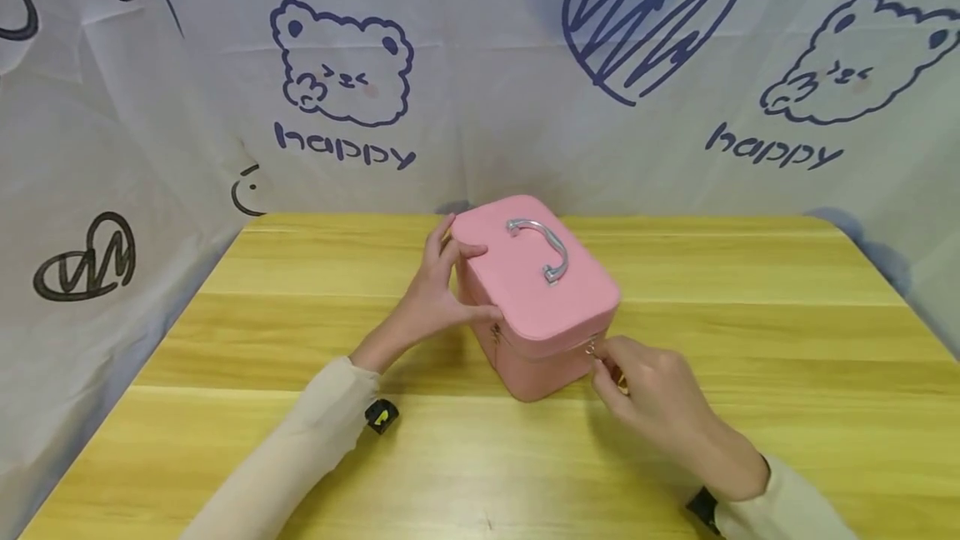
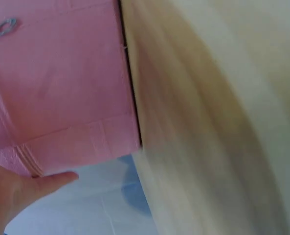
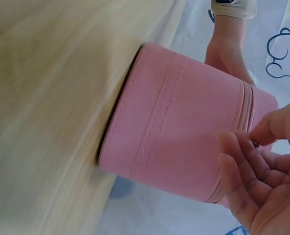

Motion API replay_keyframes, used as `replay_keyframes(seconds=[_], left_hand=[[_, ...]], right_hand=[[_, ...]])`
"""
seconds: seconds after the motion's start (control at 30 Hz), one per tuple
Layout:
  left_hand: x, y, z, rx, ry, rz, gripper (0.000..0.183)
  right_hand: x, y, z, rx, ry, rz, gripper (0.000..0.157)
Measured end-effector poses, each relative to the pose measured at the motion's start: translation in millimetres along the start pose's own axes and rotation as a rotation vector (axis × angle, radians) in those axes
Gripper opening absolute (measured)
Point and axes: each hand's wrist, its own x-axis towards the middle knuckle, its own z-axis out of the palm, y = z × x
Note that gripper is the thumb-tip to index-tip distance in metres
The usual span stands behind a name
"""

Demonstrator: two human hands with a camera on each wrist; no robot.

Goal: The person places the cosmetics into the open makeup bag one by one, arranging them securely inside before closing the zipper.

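A pink zippered case (image 1: 525, 290) with a silver handle (image 1: 551, 244) on its lid stands upright on the wooden table. My left hand (image 1: 442, 294) holds its left side, fingers over the lid's edge and the thumb along the near rim. At the near right corner, my right hand (image 1: 648, 382) pinches a small metal zipper pull (image 1: 590, 348). In the right wrist view, the zipper (image 3: 246, 110) runs round the case below the lid, and the fingers partly cover it. Another metal pull (image 2: 3, 29) hangs on the case wall in the left wrist view.
The light wooden table (image 1: 225, 340) extends to both sides of the case. Behind it hangs a white cloth (image 1: 487, 90) printed with bears, hearts and the word "happy". Dark devices are worn near both wrists, one at the left cuff (image 1: 382, 416).
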Motion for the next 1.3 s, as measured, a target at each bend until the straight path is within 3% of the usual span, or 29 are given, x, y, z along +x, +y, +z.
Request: replay_keyframes(seconds=[0.13, 0.37, 0.6, 0.8, 1.07, 1.2, 1.3], left_hand=[[-5.2, 5.6, 6.3, 0.013, 0.057, 0.012, 0.101], [-6.6, 11.2, 15.1, 0.023, 0.127, 0.038, 0.098], [-9.3, 14.0, 21.1, 0.035, 0.170, 0.053, 0.087], [-14.2, 21.4, 27.8, 0.048, 0.236, 0.049, 0.074], [-16.4, 28.6, 37.9, 0.048, 0.335, 0.065, 0.073], [-17.2, 32.1, 36.9, 0.001, 0.285, -0.004, 0.073], [-15.1, 38.8, 33.8, -0.131, 0.218, -0.133, 0.071]], right_hand=[[-2.0, -2.5, 1.8, 0.039, 0.019, 0.008, 0.015], [0.4, -9.1, 9.7, 0.122, 0.025, -0.099, 0.012], [4.5, -18.1, 18.0, 0.117, 0.030, -0.132, 0.008], [8.0, -30.0, 28.0, 0.100, 0.078, -0.094, 0.006], [23.5, -50.4, 53.7, -0.082, 0.166, 0.022, 0.007], [27.9, -54.3, 55.5, -0.157, 0.116, 0.034, 0.005], [30.4, -57.9, 41.1, -0.189, -0.024, 0.089, 0.009]])
